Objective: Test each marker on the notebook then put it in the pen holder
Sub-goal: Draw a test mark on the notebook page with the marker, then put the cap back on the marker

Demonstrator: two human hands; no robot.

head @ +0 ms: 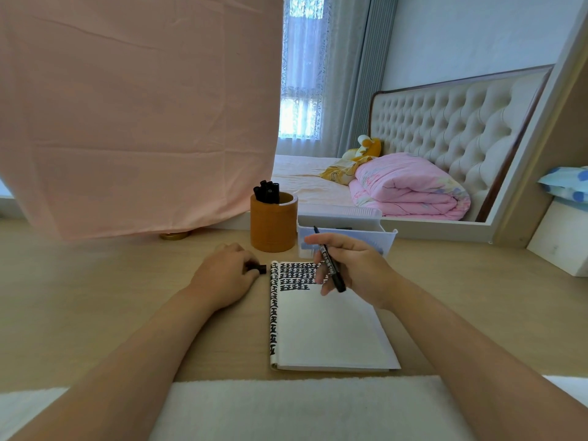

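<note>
An open white notebook [331,326] lies on the wooden desk, with rows of black marks across its top and down its left edge. My right hand [356,265] holds a black marker [331,264] slanted above the notebook's top right corner, one end pointing up and away. My left hand [226,275] rests on the desk just left of the notebook, closed on a small black cap [259,268]. Behind them stands a brown round pen holder [273,222] with several black markers [267,192] sticking out.
A translucent white plastic box [346,233] sits right of the pen holder, behind my right hand. A pink cloth [136,116] hangs over the desk's back left. A mirror [413,138] behind shows a bed. White fabric [302,409] covers the near edge.
</note>
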